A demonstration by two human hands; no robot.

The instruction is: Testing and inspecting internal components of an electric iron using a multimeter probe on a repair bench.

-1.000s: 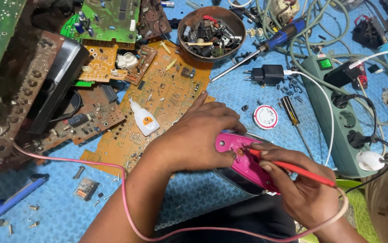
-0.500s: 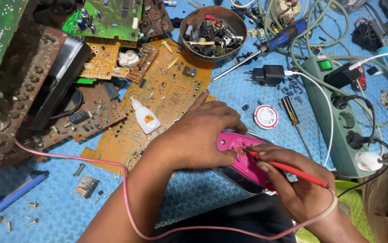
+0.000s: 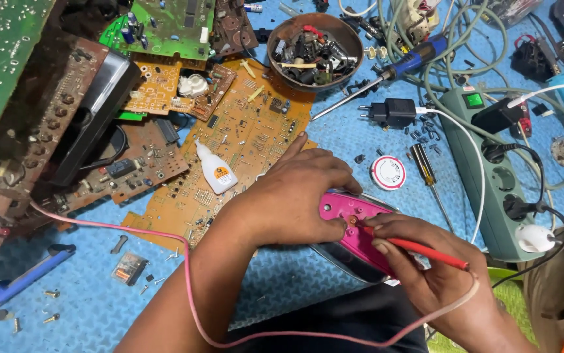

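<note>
My left hand (image 3: 298, 196) rests over the top of a pink device (image 3: 354, 225) with a shiny metal underside, gripping it against the blue mat. In my right hand (image 3: 426, 271) I hold a thin red probe (image 3: 419, 248), its tip touching the pink casing near my left thumb. A pink wire (image 3: 184, 261) runs from the probe's rear, loops under my forearms and trails off to the left.
Orange circuit boards (image 3: 242, 137) and a small glue bottle (image 3: 214, 168) lie behind my left hand. Farther back sit a bowl of parts (image 3: 318, 46), a blue-handled screwdriver (image 3: 386, 75), a black plug adapter (image 3: 393, 112) and a solder reel (image 3: 388, 172). A green power strip (image 3: 497, 176) stands right. Loose screws (image 3: 50, 294) scatter left.
The hands, the pink device and the probe stay almost still; the probe tip has stayed on the pink casing.
</note>
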